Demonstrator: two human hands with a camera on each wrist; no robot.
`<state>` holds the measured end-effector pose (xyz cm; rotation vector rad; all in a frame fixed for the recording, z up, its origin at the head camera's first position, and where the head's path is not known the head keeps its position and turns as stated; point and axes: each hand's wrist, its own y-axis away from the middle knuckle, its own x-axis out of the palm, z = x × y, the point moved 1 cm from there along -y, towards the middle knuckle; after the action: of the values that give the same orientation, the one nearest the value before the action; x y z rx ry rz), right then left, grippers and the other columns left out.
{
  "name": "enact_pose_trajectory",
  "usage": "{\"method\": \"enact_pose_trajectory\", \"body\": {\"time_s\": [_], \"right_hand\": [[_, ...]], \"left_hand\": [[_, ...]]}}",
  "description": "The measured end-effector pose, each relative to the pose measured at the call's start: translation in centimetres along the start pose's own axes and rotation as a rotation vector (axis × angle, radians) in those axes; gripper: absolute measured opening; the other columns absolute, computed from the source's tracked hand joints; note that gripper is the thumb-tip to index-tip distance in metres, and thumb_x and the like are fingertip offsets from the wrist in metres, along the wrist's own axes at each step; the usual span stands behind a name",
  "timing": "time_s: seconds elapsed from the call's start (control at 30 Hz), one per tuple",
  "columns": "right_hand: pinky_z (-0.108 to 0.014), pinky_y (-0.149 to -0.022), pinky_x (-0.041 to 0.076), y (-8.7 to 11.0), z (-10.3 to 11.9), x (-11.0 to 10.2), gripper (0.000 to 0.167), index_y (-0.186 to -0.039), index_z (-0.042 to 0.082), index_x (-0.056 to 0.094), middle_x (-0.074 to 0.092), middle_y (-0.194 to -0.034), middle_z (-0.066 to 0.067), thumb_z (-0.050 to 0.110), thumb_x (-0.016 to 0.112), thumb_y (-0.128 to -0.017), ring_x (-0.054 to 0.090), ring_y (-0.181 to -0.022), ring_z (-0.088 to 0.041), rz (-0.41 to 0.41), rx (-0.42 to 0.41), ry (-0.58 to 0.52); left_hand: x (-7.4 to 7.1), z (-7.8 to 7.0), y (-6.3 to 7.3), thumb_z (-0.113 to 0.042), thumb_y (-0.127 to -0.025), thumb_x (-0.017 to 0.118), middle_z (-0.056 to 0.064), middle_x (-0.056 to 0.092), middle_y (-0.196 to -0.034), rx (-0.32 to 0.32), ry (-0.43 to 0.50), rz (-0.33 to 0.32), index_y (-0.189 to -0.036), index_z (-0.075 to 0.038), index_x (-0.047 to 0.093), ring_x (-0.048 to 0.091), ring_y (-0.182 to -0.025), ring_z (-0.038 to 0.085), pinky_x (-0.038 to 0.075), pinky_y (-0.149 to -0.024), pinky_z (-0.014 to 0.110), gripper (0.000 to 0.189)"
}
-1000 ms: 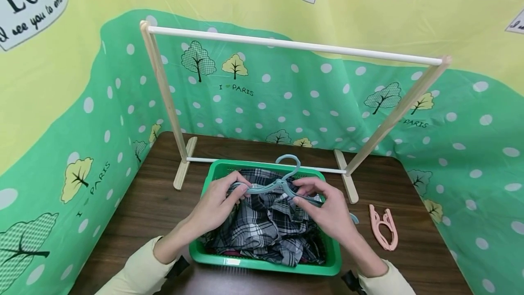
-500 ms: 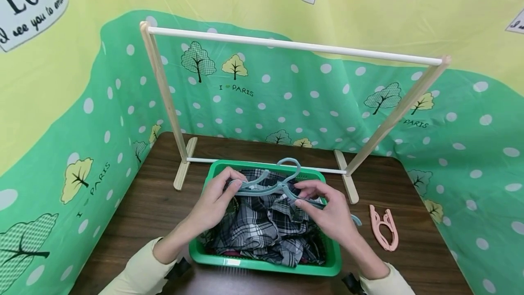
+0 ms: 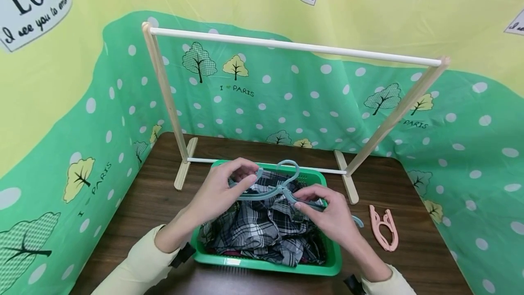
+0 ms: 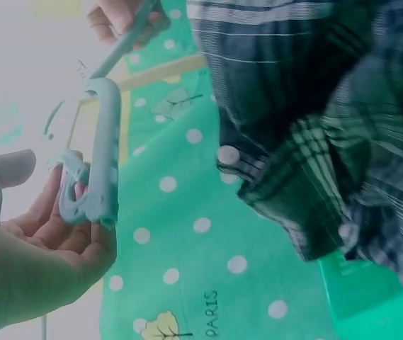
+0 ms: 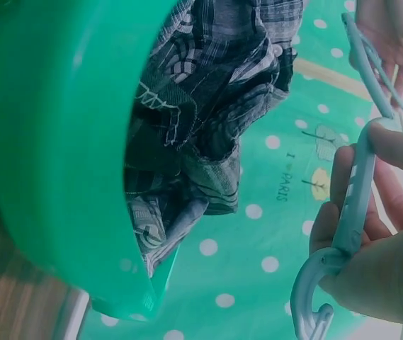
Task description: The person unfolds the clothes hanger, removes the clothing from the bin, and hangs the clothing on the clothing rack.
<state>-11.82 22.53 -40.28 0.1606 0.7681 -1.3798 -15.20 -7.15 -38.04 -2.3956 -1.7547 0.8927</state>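
A light blue folding clothes hanger (image 3: 262, 195) is held up over the basket by both hands, its hook pointing away at the back. My left hand (image 3: 223, 190) is at the left arm of the hanger, where a loose bar tip shows by the fingers. In the left wrist view its fingers curl behind the jointed end, with the thumb lifted off. My right hand (image 3: 327, 208) pinches the right arm between thumb and fingers. A curved light blue end (image 5: 311, 304) sticks out below that grip. Dark plaid clothing (image 3: 258, 231) lies crumpled under the hands in the green basket (image 3: 266, 270).
A wooden rack with a white top rail (image 3: 294, 46) stands behind the basket. On the dark wooden table (image 3: 135, 213), to the right, lies a pink folded hanger (image 3: 384, 229). Printed green and yellow cloth (image 3: 266, 104) hangs behind and at both sides.
The left hand has shifted right along the hanger's left arm. Beside its fingers, a bar of that arm has swung up off the main bar. The right hand keeps its hold almost unmoved.
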Motion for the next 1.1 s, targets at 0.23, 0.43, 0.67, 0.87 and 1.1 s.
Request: {"method": "enact_pose_trajectory", "body": {"time_s": [0.23,0.43,0.67,0.87,1.1], "right_hand": [[-0.029,-0.087,0.061,0.1,0.4,0.1,0.023,-0.118,0.022,0.088,0.083,-0.112,0.005,0.008,0.088,-0.099,0.074,-0.104,-0.01,0.062,-0.008,0.043],[-0.03,-0.085,0.062,0.2,0.6,0.2,0.026,-0.119,0.02,0.088,0.082,-0.114,0.005,0.004,0.085,-0.099,0.074,-0.105,-0.013,0.063,-0.073,0.094],[-0.033,-0.087,0.064,0.2,0.7,0.5,0.024,-0.117,0.018,0.085,0.083,-0.116,0.003,0.001,0.083,-0.1,0.077,-0.107,-0.016,0.037,-0.077,0.137],[-0.031,-0.084,0.064,0.4,0.4,0.3,0.026,-0.118,0.017,0.085,0.085,-0.116,0.0,-0.001,0.084,-0.099,0.08,-0.104,-0.022,0.017,-0.078,0.128],[-0.029,-0.083,0.063,0.6,-0.2,-0.1,0.029,-0.115,0.019,0.086,0.085,-0.114,0.002,-0.003,0.085,-0.097,0.077,-0.102,-0.009,-0.012,-0.028,0.126]], "left_hand": [[0.6,-0.5,-0.3,-0.013,-0.11,0.075,0.005,0.085,-0.111,0.025,0.027,-0.001,-0.12,-0.013,0.084,0.074,-0.087,0.012,0.062,-0.08,0.032,0.014],[0.7,-0.4,-0.3,-0.011,-0.109,0.076,0.007,0.085,-0.112,0.044,0.03,-0.024,-0.115,-0.014,0.084,0.071,-0.087,0.006,0.064,-0.08,0.034,0.011],[0.7,-0.2,-0.2,-0.009,-0.108,0.075,0.002,0.084,-0.109,0.071,0.069,-0.041,-0.114,-0.013,0.083,0.071,-0.085,0.007,0.062,-0.078,0.03,0.01],[0.3,-0.1,0.1,-0.01,-0.11,0.073,0.004,0.083,-0.107,0.052,0.079,-0.059,-0.116,-0.011,0.081,0.073,-0.087,0.014,0.062,-0.082,0.032,0.01],[-0.3,0.3,0.5,-0.012,-0.11,0.073,0.002,0.081,-0.104,0.028,0.081,-0.095,-0.114,-0.012,0.08,0.072,-0.088,0.011,0.061,-0.084,0.031,0.008]]}}
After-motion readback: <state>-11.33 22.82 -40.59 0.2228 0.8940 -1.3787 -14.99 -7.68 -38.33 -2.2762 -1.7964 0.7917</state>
